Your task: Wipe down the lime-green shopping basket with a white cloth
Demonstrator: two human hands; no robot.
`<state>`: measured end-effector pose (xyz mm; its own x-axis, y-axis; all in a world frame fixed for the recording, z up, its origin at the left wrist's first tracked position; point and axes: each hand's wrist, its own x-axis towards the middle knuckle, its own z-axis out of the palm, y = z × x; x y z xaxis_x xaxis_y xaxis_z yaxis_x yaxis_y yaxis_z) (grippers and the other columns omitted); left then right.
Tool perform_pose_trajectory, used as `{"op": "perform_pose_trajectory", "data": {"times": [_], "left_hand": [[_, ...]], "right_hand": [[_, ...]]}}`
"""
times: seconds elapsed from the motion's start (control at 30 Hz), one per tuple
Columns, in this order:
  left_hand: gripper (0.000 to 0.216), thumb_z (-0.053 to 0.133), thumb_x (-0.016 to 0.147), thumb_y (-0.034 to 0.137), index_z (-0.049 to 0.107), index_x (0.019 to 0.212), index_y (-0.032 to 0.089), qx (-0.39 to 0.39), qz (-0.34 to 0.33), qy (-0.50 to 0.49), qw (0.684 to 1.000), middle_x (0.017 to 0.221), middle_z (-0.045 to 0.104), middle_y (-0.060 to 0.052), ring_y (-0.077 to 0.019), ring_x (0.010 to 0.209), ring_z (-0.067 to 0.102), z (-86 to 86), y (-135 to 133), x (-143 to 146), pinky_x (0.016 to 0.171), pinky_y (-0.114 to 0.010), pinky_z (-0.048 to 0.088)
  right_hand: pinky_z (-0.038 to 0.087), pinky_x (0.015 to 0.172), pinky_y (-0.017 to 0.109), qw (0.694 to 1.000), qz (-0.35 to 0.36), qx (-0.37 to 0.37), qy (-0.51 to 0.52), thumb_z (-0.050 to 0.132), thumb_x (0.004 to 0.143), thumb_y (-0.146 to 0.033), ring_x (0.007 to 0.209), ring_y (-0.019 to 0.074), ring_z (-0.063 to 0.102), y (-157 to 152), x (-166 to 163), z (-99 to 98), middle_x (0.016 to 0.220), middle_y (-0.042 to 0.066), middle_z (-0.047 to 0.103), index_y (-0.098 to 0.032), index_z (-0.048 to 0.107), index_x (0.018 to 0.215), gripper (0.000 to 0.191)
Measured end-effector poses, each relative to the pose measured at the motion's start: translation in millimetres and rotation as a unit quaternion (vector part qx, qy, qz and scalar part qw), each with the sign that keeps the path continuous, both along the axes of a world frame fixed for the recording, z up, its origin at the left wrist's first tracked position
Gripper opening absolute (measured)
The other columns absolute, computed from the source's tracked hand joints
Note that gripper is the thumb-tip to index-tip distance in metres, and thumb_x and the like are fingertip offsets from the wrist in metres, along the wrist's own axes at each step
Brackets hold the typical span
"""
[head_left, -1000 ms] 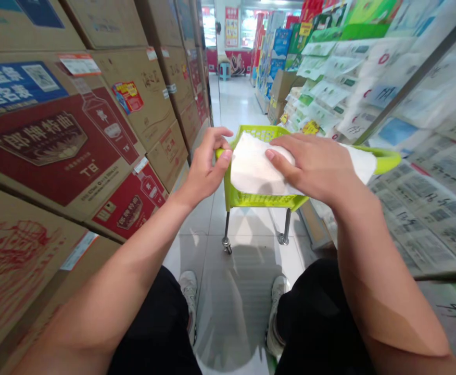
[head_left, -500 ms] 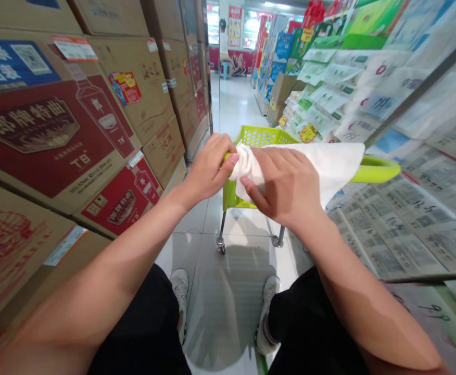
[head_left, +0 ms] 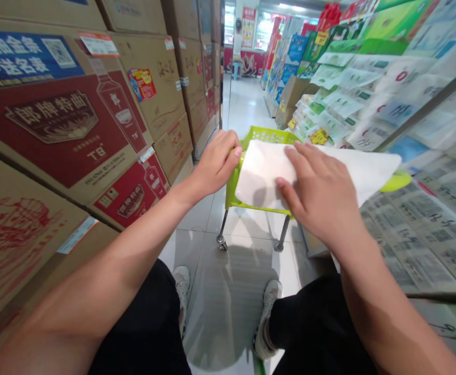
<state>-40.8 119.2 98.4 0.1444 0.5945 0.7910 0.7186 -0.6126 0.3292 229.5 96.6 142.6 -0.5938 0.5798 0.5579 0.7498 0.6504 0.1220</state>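
A lime-green shopping cart on castors stands in front of me. My left hand is wrapped round the left end of its handle. Spread over the rest of the handle is a white cloth, hanging down on the near side. On top of it lies my right hand, palm down with the fingers stretched out, pressing on the cloth. Just past the cloth, the right end of the green handle shows. Most of the handle is hidden under the cloth.
Stacked cardboard cartons form a wall close on my left. Shelves of packaged tissues crowd the right side. A tiled aisle runs ahead towards a blue stool. My shoes stand behind the cart.
My right hand has slid to the right along the handle. The cloth, bunched against my left hand before, now lies flatter and wider. My left hand keeps its hold.
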Motion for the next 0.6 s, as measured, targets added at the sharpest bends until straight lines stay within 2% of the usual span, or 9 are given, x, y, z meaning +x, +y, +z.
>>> {"op": "perform_pose_trajectory", "data": {"times": [0.07,0.13,0.23,0.3,0.37,0.47,0.53,0.6], "left_hand": [[0.064,0.019,0.110,0.077,0.056,0.093,0.027,-0.005,-0.010,-0.002,1.000,0.088,0.059,-0.007,-0.0286,0.093,0.061,1.4,1.1,-1.7,0.090,-0.051,0.054],[0.063,0.023,0.110,0.078,0.057,0.092,0.027,-0.017,-0.027,-0.001,0.999,0.087,0.059,-0.006,-0.0285,0.093,0.062,3.5,4.0,-5.8,0.090,-0.050,0.054],[0.066,0.027,0.108,0.082,0.060,0.093,0.027,-0.037,-0.046,0.009,0.998,0.087,0.060,-0.006,-0.0286,0.094,0.063,4.5,8.2,-12.6,0.091,-0.051,0.055],[0.069,0.025,0.107,0.084,0.063,0.096,0.026,-0.040,-0.038,0.007,0.998,0.089,0.060,-0.007,-0.0296,0.098,0.064,1.6,8.9,-13.9,0.093,-0.052,0.055],[0.071,0.022,0.108,0.083,0.065,0.100,0.027,-0.022,-0.017,-0.007,1.000,0.092,0.060,-0.007,-0.0304,0.101,0.064,-4.3,8.4,-11.8,0.096,-0.054,0.053],[0.070,0.018,0.111,0.076,0.065,0.101,0.027,0.037,0.007,-0.041,0.998,0.094,0.061,-0.008,-0.0303,0.102,0.065,-14.8,10.1,-6.7,0.097,-0.054,0.053],[0.066,0.020,0.112,0.073,0.065,0.097,0.027,0.079,-0.003,-0.057,0.995,0.090,0.061,-0.008,-0.0297,0.098,0.066,-20.0,14.7,-6.4,0.095,-0.053,0.053],[0.062,0.027,0.112,0.072,0.063,0.092,0.027,0.105,-0.027,-0.065,0.992,0.085,0.060,-0.007,-0.0293,0.093,0.067,-22.6,21.0,-9.1,0.092,-0.051,0.053]], "right_hand": [[0.047,0.117,0.058,1.000,0.015,0.001,-0.001,0.040,0.113,-0.056,0.152,0.0411,0.054,-5.5,-15.9,-0.1,0.164,0.019,0.058,-0.020,0.060,0.157,0.061],[0.050,0.113,0.056,1.000,0.010,-0.013,0.008,0.036,0.114,-0.057,0.145,0.0396,0.059,-0.5,-16.5,8.0,0.159,0.017,0.063,-0.022,0.064,0.152,0.059],[0.055,0.100,0.053,0.996,-0.050,-0.068,0.015,0.033,0.114,-0.059,0.129,0.0396,0.069,15.9,5.2,24.9,0.140,0.016,0.075,-0.024,0.073,0.139,0.058],[0.057,0.094,0.051,0.990,-0.099,-0.098,0.010,0.033,0.114,-0.059,0.122,0.0400,0.072,20.8,20.2,29.2,0.130,0.016,0.079,-0.024,0.077,0.130,0.058],[0.056,0.102,0.054,0.990,-0.119,-0.075,0.007,0.032,0.114,-0.059,0.130,0.0427,0.069,14.3,24.1,23.9,0.138,0.020,0.075,-0.018,0.073,0.138,0.062],[0.045,0.122,0.060,0.997,-0.073,-0.005,0.000,0.036,0.113,-0.064,0.153,0.0467,0.052,-10.2,6.6,6.4,0.162,0.029,0.057,-0.004,0.055,0.159,0.078],[0.041,0.125,0.063,1.000,-0.026,0.000,-0.007,0.039,0.110,-0.070,0.158,0.0467,0.046,-22.7,-9.5,-1.1,0.168,0.028,0.051,-0.005,0.049,0.163,0.085],[0.042,0.125,0.064,1.000,0.004,-0.014,-0.008,0.039,0.109,-0.074,0.157,0.0455,0.048,-22.7,-16.6,-0.2,0.167,0.025,0.053,-0.010,0.051,0.163,0.085]]}}
